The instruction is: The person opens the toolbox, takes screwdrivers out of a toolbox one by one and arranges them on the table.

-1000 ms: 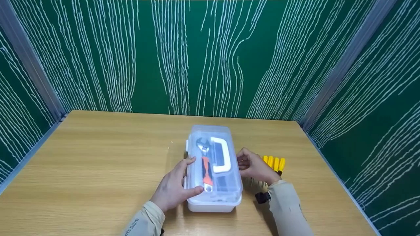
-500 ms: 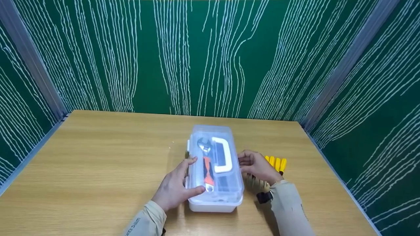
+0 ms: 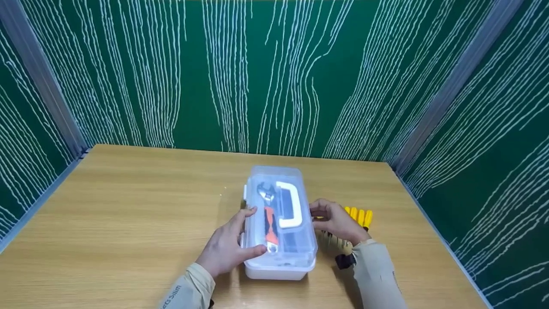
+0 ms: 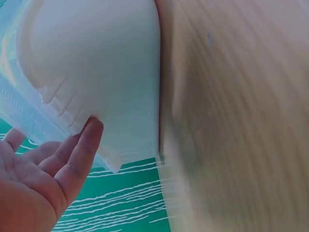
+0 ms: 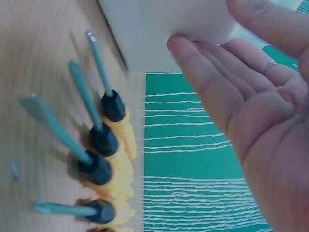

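A toolbox (image 3: 281,272) with a clear lid and white base stands lengthwise on the table. An adjustable wrench (image 3: 270,225) with an orange and black handle shows through the lid, left of the folded white handle (image 3: 291,205). My left hand (image 3: 227,244) holds the toolbox's left side, thumb over the lid's edge; in the left wrist view a fingertip touches the white wall below a ridged edge. My right hand (image 3: 336,219) is at the right side, its relaxed fingers touching the white wall in the right wrist view. Several yellow-handled screwdrivers (image 3: 368,218) lie beside it, partly hidden.
The wooden table (image 3: 128,214) extends around the toolbox. Green panels (image 3: 188,86) with white wavy lines rise behind it and at both sides, with grey posts (image 3: 454,86) at the corners. Small white specks (image 3: 223,191) lie left of the toolbox.
Both hands stay at the toolbox's sides. The right hand's fingers shift slightly against the right side; the small shifts of the whole scene come from the head view moving.
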Available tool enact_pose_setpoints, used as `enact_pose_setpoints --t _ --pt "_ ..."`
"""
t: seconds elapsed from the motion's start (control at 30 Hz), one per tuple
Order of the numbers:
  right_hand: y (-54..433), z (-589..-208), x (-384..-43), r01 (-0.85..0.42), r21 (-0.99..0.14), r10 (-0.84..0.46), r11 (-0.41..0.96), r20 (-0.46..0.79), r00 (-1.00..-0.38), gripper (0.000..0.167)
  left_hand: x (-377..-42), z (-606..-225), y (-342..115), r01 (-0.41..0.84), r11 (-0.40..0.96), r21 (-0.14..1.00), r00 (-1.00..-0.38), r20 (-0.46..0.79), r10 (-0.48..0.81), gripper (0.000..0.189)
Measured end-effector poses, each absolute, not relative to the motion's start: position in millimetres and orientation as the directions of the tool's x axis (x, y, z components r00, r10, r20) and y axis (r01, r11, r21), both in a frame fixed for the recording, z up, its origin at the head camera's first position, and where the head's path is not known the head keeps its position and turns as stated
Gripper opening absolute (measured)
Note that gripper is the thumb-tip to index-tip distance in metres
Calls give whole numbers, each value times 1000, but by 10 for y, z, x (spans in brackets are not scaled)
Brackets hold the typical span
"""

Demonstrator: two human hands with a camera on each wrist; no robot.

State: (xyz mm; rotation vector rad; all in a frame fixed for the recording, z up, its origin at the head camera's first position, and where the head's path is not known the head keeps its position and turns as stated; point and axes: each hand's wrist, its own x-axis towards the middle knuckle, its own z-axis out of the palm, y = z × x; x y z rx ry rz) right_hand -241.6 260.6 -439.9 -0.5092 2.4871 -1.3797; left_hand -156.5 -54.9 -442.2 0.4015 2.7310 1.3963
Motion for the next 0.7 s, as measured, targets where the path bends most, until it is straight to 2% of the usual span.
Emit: enact_pose_setpoints --t 0.23,0.4,0.7 --pt "2619 -4446 -2405 -175 -829 -400 531 -63 -914 59 -1549 -4434 -546 189 568 801 -968 53 247 89" --pt "2642 -4398 -2397 -227 -802 -372 552 7 -928 54 -1553 -4421 -537 189 569 800 -969 56 242 89" --pt "2642 -4375 -2404 -317 -854 -385 412 153 -910 44 -1560 -4432 -535 213 550 807 -965 85 249 88"
